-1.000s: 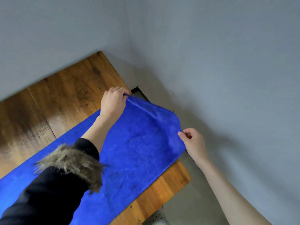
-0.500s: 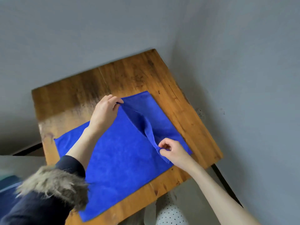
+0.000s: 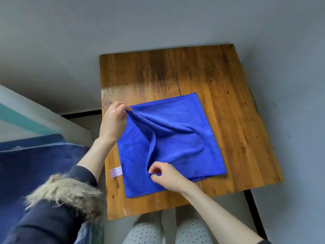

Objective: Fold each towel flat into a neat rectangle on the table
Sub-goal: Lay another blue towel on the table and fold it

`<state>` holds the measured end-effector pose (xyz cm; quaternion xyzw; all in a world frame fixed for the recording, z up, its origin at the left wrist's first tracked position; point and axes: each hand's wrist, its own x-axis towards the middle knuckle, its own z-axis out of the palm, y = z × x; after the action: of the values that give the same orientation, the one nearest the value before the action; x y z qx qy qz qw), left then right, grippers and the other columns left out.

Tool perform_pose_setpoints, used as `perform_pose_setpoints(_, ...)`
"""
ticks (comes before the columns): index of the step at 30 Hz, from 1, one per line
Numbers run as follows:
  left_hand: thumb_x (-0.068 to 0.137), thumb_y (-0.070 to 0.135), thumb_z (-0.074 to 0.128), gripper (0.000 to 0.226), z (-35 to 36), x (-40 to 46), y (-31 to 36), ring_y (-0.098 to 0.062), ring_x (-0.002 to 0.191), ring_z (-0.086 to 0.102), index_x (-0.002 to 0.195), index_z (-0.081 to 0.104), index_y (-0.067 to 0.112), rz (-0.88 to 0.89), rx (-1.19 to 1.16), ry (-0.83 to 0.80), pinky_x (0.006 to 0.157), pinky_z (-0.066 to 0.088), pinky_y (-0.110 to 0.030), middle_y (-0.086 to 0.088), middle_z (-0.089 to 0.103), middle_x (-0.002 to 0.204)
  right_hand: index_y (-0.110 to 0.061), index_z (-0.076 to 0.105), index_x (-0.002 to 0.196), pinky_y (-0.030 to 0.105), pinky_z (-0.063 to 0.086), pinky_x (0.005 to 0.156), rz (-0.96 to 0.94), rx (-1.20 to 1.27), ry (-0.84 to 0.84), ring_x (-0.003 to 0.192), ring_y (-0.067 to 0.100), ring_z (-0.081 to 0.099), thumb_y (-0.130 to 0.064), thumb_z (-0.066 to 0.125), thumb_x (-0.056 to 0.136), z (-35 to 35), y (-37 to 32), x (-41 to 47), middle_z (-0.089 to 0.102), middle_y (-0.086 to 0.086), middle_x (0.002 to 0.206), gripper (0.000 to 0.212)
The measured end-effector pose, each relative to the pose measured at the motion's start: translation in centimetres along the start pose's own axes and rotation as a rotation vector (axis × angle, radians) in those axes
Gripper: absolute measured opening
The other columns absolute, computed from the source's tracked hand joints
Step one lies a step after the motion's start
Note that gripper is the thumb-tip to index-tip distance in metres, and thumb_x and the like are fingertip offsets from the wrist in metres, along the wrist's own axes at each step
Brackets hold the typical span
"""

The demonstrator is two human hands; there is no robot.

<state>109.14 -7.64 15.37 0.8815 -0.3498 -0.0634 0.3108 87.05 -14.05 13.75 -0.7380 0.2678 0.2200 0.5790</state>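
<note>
Looking down through the head view, you have a blue towel (image 3: 177, 147) spread on the wooden table (image 3: 228, 103), lying already doubled with an upper layer drawn partway over a lower one. Your left hand (image 3: 113, 122) pinches the far corner of that upper layer between thumb and fingertips, holding it just off the surface, so a ridge of cloth runs away from the hand toward the middle of the towel. Your right hand (image 3: 168, 176) pinches the near corner of the same layer, thumb and forefinger curled round its hem, with the heel of the hand resting over the towel's near edge. Between your two hands the free edge of the upper layer hangs in a loose curve, raised and wavy rather than flat. Beyond your right hand, the folded part lies on the table with soft creases, its outer edges roughly straight. Just beside your left forearm, a small pale tag (image 3: 116, 172) sticks out from the towel's side onto the wood. A fur-trimmed dark sleeve (image 3: 66, 196) covers your left arm below the wrist; your right forearm is bare. Beneath your arms, past the table's near edge, dotted light trousers (image 3: 191, 231) show.
</note>
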Motion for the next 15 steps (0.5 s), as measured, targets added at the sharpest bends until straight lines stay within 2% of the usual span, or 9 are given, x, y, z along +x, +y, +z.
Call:
perform_pose_setpoints(2, 0.088, -0.004, 0.048, 0.026, 0.7, -0.8, -1.8, -0.032, 0.099, 0.057, 0.108, 0.064, 0.002, -0.086, 0.015, -0.024, 0.08, 0.047, -0.038, -0.013, 0.057, 0.116, -0.022, 0.059, 0.09, 0.02, 0.044, 0.067, 0.06, -0.016, -0.089, 0.072, 0.006, 0.051, -0.017, 0.053, 0.087, 1.0, 0.5, 1.0, 0.056, -0.011, 0.081, 0.008)
perform_pose_setpoints(4, 0.089, 0.0, 0.047, 0.035, 1.8, -1.7, -3.4, -0.033, 0.108, 0.054, 0.123, 0.054, 0.004, -0.187, 0.054, -0.084, 0.084, 0.045, -0.041, -0.013, 0.049, 0.129, -0.019, 0.063, 0.096, 0.026, 0.049, 0.077, 0.111, -0.049, -0.107, 0.083, 0.009, 0.056, -0.021, 0.053, 0.088, 1.4, 1.1, 2.0, 0.062, -0.008, 0.091, 0.012)
perform_pose_setpoints(5, 0.091, 0.003, 0.047, 0.039, 2.5, -2.3, -4.0, -0.034, 0.112, 0.051, 0.13, 0.047, 0.005, -0.232, 0.075, -0.124, 0.085, 0.043, -0.042, -0.014, 0.045, 0.133, -0.017, 0.064, 0.099, 0.03, 0.049, 0.085, 0.11, -0.095, -0.042, 0.09, 0.011, 0.058, -0.022, 0.053, 0.089, 1.3, 1.5, 2.5, 0.063, -0.004, 0.098, 0.016)
perform_pose_setpoints(7, 0.094, 0.011, 0.047, 0.045, 3.9, -4.0, -4.9, -0.033, 0.118, 0.046, 0.137, 0.037, 0.004, -0.304, 0.059, -0.197, 0.09, 0.04, -0.041, -0.016, 0.04, 0.137, -0.015, 0.062, 0.108, 0.035, 0.042, 0.093, 0.079, -0.269, 0.214, 0.106, 0.019, 0.054, -0.022, 0.05, 0.092, 0.6, 2.3, 3.5, 0.059, 0.002, 0.111, 0.022)
perform_pose_setpoints(9, 0.096, 0.018, 0.046, 0.048, 5.3, -6.0, -5.2, -0.031, 0.125, 0.041, 0.139, 0.032, 0.001, -0.346, 0.009, -0.256, 0.099, 0.036, -0.037, -0.017, 0.039, 0.139, -0.015, 0.056, 0.121, 0.036, 0.034, 0.097, 0.05, -0.506, 0.462, 0.12, 0.023, 0.044, -0.023, 0.049, 0.092, -1.0, 3.0, 4.4, 0.052, 0.004, 0.127, 0.031)
perform_pose_setpoints(10, 0.096, 0.021, 0.046, 0.05, 5.9, -6.9, -5.2, -0.03, 0.129, 0.038, 0.139, 0.032, -0.001, -0.346, 0.004, -0.28, 0.104, 0.033, -0.037, -0.017, 0.039, 0.14, -0.016, 0.051, 0.129, 0.037, 0.029, 0.101, 0.053, -0.615, 0.518, 0.128, 0.023, 0.037, -0.026, 0.049, 0.093, -2.1, 3.5, 4.8, 0.045, 0.004, 0.137, 0.038)
perform_pose_setpoints(12, 0.096, 0.028, 0.045, 0.053, 7.0, -8.0, -5.2, -0.03, 0.137, 0.029, 0.138, 0.034, -0.003, -0.327, 0.043, -0.303, 0.111, 0.027, -0.039, -0.018, 0.036, 0.144, -0.02, 0.033, 0.143, 0.04, 0.017, 0.111, 0.093, -0.793, 0.485, 0.142, 0.021, 0.017, -0.034, 0.048, 0.093, -4.3, 4.5, 5.7, 0.022, 0.005, 0.154, 0.055)
perform_pose_setpoints(15, 0.097, 0.04, 0.04, 0.059, 8.1, -7.7, -5.1, -0.029, 0.143, 0.015, 0.14, 0.033, 0.0, -0.327, 0.16, -0.32, 0.115, 0.015, -0.046, -0.015, 0.024, 0.151, -0.028, 0.009, 0.15, 0.048, 0.009, 0.116, 0.175, -0.905, 0.329, 0.145, 0.022, -0.005, -0.045, 0.048, 0.092, -7.0, 5.9, 6.7, -0.006, 0.002, 0.158, 0.072)
